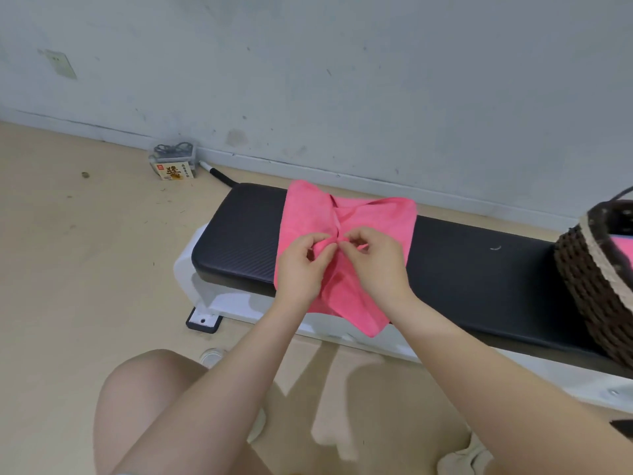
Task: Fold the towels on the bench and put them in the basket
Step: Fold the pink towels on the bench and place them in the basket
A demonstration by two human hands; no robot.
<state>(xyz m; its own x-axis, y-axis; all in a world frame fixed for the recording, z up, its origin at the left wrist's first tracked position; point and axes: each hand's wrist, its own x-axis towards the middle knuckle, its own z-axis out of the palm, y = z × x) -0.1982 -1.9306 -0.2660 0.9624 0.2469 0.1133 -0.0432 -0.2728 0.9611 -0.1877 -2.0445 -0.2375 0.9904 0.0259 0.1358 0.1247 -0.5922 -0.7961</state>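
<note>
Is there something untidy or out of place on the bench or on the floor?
The pink towel lies bunched and twisted on the bench, one corner hanging over the front edge. Both hands pinch its middle. Small debris dots the floor near the wall.

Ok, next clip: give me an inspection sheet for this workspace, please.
Surface: black padded bench on a white frame.
Job's things: pink towel bunched at its middle, draped over the bench's near edge; woven basket at the bench's right end, something pink inside.
Clutter: small box on the floor by the wall.
Hands: left hand and right hand both pinch the towel's middle.
Cables: dark cords atop the box.
Surroundings: scuffed wall, beige floor.
</note>
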